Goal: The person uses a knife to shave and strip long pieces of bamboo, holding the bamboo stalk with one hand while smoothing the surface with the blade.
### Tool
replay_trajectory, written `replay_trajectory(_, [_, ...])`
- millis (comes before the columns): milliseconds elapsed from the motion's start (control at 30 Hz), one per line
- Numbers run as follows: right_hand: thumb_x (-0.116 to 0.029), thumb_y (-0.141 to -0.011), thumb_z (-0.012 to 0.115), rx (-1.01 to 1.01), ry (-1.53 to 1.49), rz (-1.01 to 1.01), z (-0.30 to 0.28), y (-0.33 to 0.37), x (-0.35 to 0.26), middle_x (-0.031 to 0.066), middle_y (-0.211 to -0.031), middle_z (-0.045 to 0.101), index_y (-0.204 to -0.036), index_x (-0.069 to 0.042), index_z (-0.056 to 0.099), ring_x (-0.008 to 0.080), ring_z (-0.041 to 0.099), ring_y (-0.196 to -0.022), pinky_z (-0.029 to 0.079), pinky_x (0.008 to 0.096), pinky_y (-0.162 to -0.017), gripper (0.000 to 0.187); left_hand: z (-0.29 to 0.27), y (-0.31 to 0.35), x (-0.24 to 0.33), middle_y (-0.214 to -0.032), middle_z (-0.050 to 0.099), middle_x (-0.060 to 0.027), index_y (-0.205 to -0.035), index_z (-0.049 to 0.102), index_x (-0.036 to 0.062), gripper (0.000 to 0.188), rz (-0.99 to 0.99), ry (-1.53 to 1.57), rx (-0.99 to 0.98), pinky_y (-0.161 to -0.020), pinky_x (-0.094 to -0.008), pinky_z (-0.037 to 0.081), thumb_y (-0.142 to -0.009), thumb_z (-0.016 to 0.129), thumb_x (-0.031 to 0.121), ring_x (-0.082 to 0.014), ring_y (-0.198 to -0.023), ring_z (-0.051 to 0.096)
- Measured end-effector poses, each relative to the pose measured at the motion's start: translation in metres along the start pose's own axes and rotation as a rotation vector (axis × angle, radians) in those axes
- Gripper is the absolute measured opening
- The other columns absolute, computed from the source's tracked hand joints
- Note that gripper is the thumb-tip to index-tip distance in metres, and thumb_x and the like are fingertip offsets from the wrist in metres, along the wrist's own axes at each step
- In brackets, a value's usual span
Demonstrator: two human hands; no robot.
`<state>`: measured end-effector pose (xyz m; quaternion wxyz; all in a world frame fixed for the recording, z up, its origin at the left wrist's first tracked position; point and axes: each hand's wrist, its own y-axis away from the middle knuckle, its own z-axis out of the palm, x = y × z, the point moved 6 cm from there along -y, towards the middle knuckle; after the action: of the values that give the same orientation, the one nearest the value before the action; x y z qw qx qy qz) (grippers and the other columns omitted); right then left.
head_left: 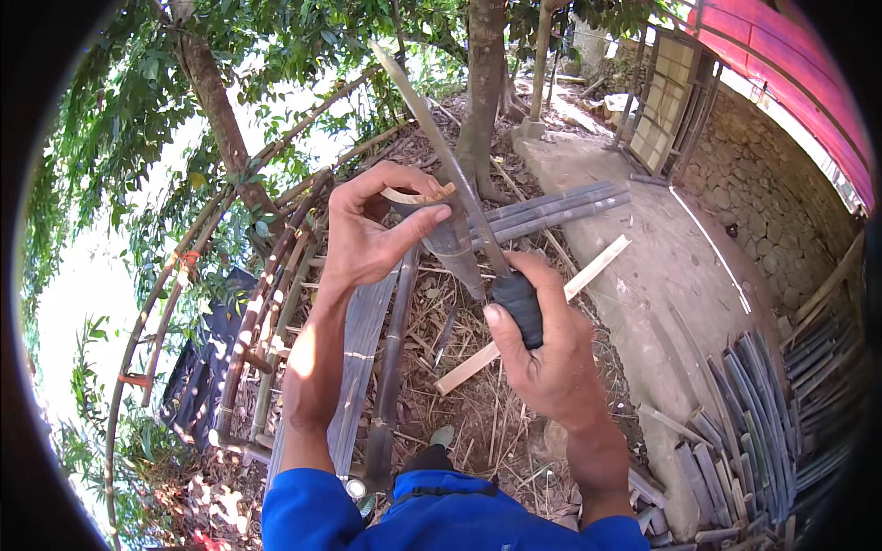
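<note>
Split bamboo piece (pixel 436 241) tilts in mid-air before you, its upper end pinched between thumb and fingers of your left grip (pixel 361 253). Your right grip (pixel 556 358) is wrapped tight around the handle of a long knife (pixel 450 161), blade beside the bamboo. Below is littered ground (pixel 478 427); beyond, bamboo poles (pixel 551 209), a pale path (pixel 661 262) and a stone wall (pixel 749 156).

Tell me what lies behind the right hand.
A pale strip, apparently one piece, shows either side of the right hand, over littered ground. The hand and black knife handle cover its middle.
</note>
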<state>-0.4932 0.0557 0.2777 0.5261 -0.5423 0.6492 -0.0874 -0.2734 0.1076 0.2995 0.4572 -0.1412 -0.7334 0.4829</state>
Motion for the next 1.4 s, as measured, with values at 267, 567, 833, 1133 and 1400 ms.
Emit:
replay_trajectory(267, [-0.009, -0.097, 0.066, -0.015, -0.047, 0.065, 0.008, 0.006, 0.0, 0.028, -0.103, 0.068, -0.136, 0.002, 0.049, 0.042, 0.072, -0.089, 0.056, 0.0444, -0.072, 0.045, 0.004, 0.002, 0.005, -0.098, 0.073, -0.0083, -0.097, 0.071, -0.0009, 0.021, -0.017, 0.025, -0.03, -0.085, -0.0288, 0.053, -0.08, 0.083, -0.004, -0.0127, -0.093, 0.067])
replay_trajectory(567, [-0.009, -0.096, 0.067, 0.004, 0.002, 0.029, 0.002, 0.008, -0.005, 0.0302, -0.109, 0.066, -0.135, 0.003, 0.048, 0.0455, 0.071, -0.092, 0.057, 0.0464, -0.074, 0.045, 0.009, 0.0, -0.002, -0.1, 0.073, -0.0106, -0.099, 0.07, -0.0012, 0.023, -0.001, 0.009, -0.079, -0.085, -0.031, 0.055, -0.081, 0.082, -0.006, -0.0152, -0.094, 0.067])
replay_trajectory(833, [-0.009, -0.096, 0.065, -0.069, 0.054, 0.094, 0.0, 0.005, 0.0, 0.0302, -0.096, 0.067, -0.134, 0.002, 0.045, 0.0471, 0.07, -0.083, 0.056, 0.0499, -0.067, 0.045, 0.015, 0.001, 0.002, -0.099, 0.072, -0.008, -0.098, 0.07, -0.0014, 0.023, -0.033, 0.033, -0.049, -0.086, -0.0286, 0.053, -0.08, 0.083, -0.004, -0.0125, -0.093, 0.067])
replay_trajectory(1133, [-0.012, -0.096, 0.065, -0.071, 0.144, 0.119, -0.018, -0.007, 0.001, 0.0274, -0.077, 0.065, -0.126, 0.0, 0.043, 0.0472, 0.068, -0.072, 0.051, 0.0519, -0.059, 0.039, -0.028, -0.091, 0.116, -0.106, 0.077, -0.0122, -0.103, 0.078, -0.0008, 0.042, 0.361, -0.563, 0.088, -0.091, -0.0341, 0.051, -0.105, 0.054, 0.033, -0.0192, -0.095, 0.07])
replay_trajectory(1400, [-0.019, -0.097, 0.065, -0.158, 0.283, 0.386, 0.001, -0.001, 0.065, 0.0276, -0.084, 0.069, -0.127, -0.002, 0.047, 0.0486, 0.07, -0.077, 0.053, 0.0534, -0.066, 0.039, 0.058, -0.121, -0.114, -0.072, 0.07, -0.0135, -0.083, 0.075, 0.0067, 0.051, 0.057, -0.827, -0.484, -0.061, -0.0434, 0.052, -0.103, 0.051, 0.047, -0.0229, -0.065, 0.067])
